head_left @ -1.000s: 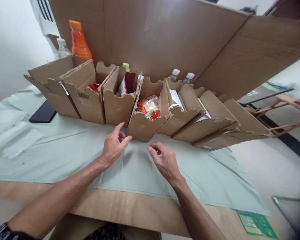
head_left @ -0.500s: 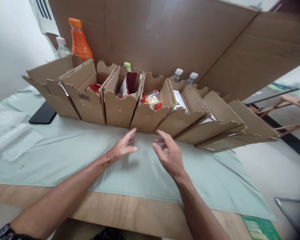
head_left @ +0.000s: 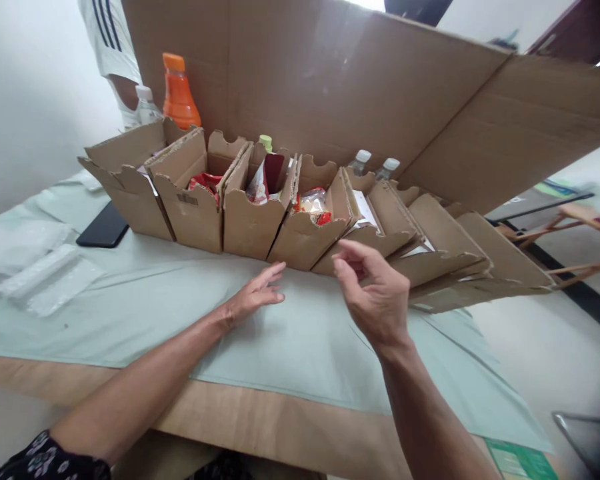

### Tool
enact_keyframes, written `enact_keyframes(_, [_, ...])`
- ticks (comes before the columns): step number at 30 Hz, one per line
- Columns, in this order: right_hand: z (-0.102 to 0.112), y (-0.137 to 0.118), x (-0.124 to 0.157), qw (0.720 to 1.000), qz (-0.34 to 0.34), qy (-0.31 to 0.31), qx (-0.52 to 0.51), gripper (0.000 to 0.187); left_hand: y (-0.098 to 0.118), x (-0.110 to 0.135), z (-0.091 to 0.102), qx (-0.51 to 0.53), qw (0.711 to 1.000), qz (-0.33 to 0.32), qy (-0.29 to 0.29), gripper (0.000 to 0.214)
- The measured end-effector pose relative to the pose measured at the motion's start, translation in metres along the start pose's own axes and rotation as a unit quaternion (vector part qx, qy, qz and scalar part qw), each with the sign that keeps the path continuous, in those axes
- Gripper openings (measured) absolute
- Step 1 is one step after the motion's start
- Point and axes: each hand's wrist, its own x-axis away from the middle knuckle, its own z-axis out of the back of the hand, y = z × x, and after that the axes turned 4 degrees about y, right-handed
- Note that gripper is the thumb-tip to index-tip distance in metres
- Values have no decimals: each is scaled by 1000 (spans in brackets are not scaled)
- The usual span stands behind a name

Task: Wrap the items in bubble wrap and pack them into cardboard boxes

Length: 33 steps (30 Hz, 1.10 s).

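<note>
The left hand hovers over the cloth in front of the fourth box, released, fingers spread. The right hand, fingers loosely bent, shows nothing in its hold; it overlaps the fifth box in view, and I cannot tell whether it touches it. The step looks like a reach or pause at the row, with no grip taken. A steady hold on the fourth box would call for a palm on each side wall, keeping it upright.

Counted from the left: clear plastic, pieces too jumbled to number; one phone; and seven boxes side by side on the worktop. One red pack sits in the second, one folded wrapper in the third, one snack in the fourth, and one white slip in the fifth. Behind the row stand five bottles: one clear, one orange, one green-capped and two white-capped. One green sheet lies far right.
</note>
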Motion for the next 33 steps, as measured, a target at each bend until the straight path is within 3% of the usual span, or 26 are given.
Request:
enact_keyframes(2, [-9, -23, -6, 996, 84, -21, 26, 19, 2, 2, -2, -29, 999, 23, 17, 75])
enact_keyframes(4, [-23, -41, -25, 984, 155, -39, 75, 24, 3, 2, -6, -48, 998, 35, 34, 58])
enact_keyframes(8, [-69, -66, -78, 942, 215, -146, 212, 35, 11, 8, -15, -78, 992, 25, 98, 31])
enact_keyframes(11, [-97, -73, -98, 901, 216, -244, 288, 25, 25, 36, -15, -95, 987, 6, 133, 28])
enact_keyframes(14, [-100, -75, -88, 895, 245, -248, 280, 31, 35, 82, -7, -116, 972, -44, 198, 26])
enact_keyframes(19, [-54, -90, -27, 909, 300, -194, 215, 36, 24, 151, 12, -120, 918, -68, 372, 33])
enact_keyframes(22, [-10, -101, 11, 916, 321, -185, 150, 32, 19, 172, 20, -122, 890, -66, 434, 47])
enact_keyframes(25, [40, -97, 39, 925, 304, -208, 96, 29, 22, 182, 22, -120, 876, -84, 460, 59])
enact_keyframes(28, [87, -75, 60, 955, 226, -170, 89, 24, 25, 187, 18, -121, 884, -114, 438, 61])
enact_keyframes(31, [126, -48, 86, 987, 61, -4, 147, 31, 20, 190, 11, -110, 906, -139, 384, 64])
enact_keyframes(33, [144, -34, 108, 984, -44, 32, 169, 44, 15, 191, 7, -100, 922, -153, 341, 69])
